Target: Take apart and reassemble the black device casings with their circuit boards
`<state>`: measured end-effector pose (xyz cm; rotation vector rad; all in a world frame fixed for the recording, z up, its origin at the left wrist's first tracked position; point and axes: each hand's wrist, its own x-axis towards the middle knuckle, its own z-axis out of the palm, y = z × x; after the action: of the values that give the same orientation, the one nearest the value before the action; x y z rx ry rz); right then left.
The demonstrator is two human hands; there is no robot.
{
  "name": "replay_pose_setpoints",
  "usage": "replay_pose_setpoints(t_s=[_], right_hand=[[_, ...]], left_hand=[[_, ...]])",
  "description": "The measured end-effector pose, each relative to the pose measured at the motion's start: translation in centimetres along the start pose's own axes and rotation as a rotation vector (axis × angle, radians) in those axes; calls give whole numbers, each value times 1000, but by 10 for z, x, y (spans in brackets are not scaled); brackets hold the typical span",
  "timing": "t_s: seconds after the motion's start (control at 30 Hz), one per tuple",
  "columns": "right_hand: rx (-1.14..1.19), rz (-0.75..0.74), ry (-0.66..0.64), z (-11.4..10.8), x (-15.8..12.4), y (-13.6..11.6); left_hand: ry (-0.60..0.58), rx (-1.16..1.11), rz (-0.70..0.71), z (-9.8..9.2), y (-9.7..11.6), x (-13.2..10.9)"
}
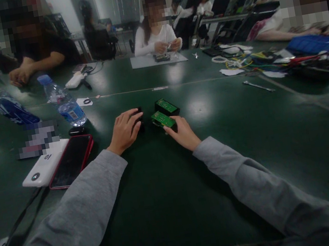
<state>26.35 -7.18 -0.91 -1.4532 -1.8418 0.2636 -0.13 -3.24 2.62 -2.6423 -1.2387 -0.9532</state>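
My right hand (pixel 183 131) pinches a small green circuit board (pixel 163 119) by its near right corner, thumb on the near side. Just beyond it, another green board sits in a black rectangular case (pixel 172 111) on the table, and the held board overlaps its near edge in view. To the left, my left hand (pixel 126 130) has its fingers curled over a black piece (pixel 141 120). Most of that piece is hidden behind the fingers and blends into the dark table, so its shape is unclear.
A red-cased phone (pixel 72 161), a white power bank (pixel 44 165) and a water bottle (pixel 65 102) stand at left. A wrench (pixel 258 86) and tangled cables (pixel 245 60) lie at right. Across the green table (pixel 173 206) a person works over a grey mat (pixel 141 62).
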Motion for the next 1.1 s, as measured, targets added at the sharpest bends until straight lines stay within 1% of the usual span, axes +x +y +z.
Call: replay_pose_setpoints(t_s=[0.1,0.2,0.3,0.47,0.63,0.7,0.83,0.93,1.1], right_hand=[[1,-4,-7,-1,0,0],[-1,1,-14,-1,0,-1],[-6,1,-18,-2,0,-1],[-8,-1,-33,-3,0,-2],[-18,3,-9,0,0,0],[-16,4,-9,0,0,1],[-3,9,-27,-1,0,0],[2,16,-30,-2,0,-1],[0,17,-39,-3,0,-3]], left_hand=[[-99,26,92,3,2,1],[-155,51,77,6,2,2],[-164,18,59,8,0,3],[-122,-52,62,11,-5,2],[16,-115,85,20,-13,1],[63,-146,63,22,-16,1],[130,-190,-36,23,-20,2],[160,-210,-82,23,-23,3],[153,-196,-103,25,-25,4]])
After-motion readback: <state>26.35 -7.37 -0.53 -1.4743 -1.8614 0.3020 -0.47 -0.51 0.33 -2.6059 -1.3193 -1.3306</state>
